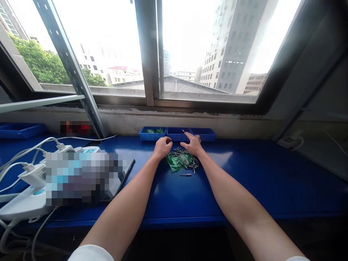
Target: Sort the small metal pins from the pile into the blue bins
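My left hand [162, 147] is closed, its fingers curled in just left of a pile of small metal pins [193, 161]. Whatever it may hold is hidden. Over the pile's far right side, my right hand [192, 144] has thumb and forefinger spread apart. Near that forefinger's tip a small metal pin [183, 131] shows against the middle blue bin [174, 137]; I cannot tell whether it touches the finger. Under the pile lies a crumpled green plastic bag [174, 164]. One loose pin [185, 175] rests on the table closer to me.
Beside the middle bin stand a left blue bin [152, 136] with green bags inside and a right blue bin [205, 137]. A power strip [24, 210] with white cables and a dark-edged device [119, 183] occupy the left of the blue table [174, 208].
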Available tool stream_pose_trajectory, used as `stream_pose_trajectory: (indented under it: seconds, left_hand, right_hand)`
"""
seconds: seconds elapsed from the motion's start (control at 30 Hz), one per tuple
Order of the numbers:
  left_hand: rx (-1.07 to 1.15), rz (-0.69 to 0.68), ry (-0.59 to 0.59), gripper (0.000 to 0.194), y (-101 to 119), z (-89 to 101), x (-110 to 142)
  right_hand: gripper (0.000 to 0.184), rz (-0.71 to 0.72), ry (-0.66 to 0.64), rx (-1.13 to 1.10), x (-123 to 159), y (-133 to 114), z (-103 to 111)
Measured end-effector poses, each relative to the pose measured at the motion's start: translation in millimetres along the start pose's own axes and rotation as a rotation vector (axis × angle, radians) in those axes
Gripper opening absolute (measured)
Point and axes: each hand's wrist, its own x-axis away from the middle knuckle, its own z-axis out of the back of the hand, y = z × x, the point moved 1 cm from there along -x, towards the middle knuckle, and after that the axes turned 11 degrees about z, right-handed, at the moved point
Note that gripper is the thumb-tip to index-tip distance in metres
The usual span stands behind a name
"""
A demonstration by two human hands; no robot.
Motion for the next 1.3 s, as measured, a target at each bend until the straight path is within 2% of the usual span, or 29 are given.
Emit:
stream_pose_trajectory:
  seconds: [0.27,0.53,0.73,1.03,1.17,1.3]
  left_hand:
    - [-0.124,0.068,-0.024,0.027,-9.4,4.7,-3.3]
    - [-0.207,0.001,-0.169,0.03,-5.9,-1.6,0.8]
    - [-0.346,-0.057,-0.17,0.036,-3.7,-8.5,2.1]
    - [-0.331,0.001,-0.193,0.025,2.8,-6.6,5.9]
    - [-0.347,0.067,-0.238,0.023,7.3,-8.4,4.7]
    - [-0.406,0.097,-0.226,0.022,6.0,-13.2,1.9]
  right_hand:
    - [0.071,-0.069,-0.017,0.039,-0.7,12.0,-0.4]
    - [0.074,-0.108,0.0,0.068,-1.9,20.4,-1.9]
    - [0.074,-0.092,-0.043,0.085,-0.8,20.3,-4.0]
    - [0.072,-0.077,-0.093,0.065,0.5,19.1,-5.8]
    - [0.072,-0.073,-0.071,0.05,0.8,18.2,-5.6]
    - [0.067,-0.048,0.003,0.022,1.6,15.5,-4.1]
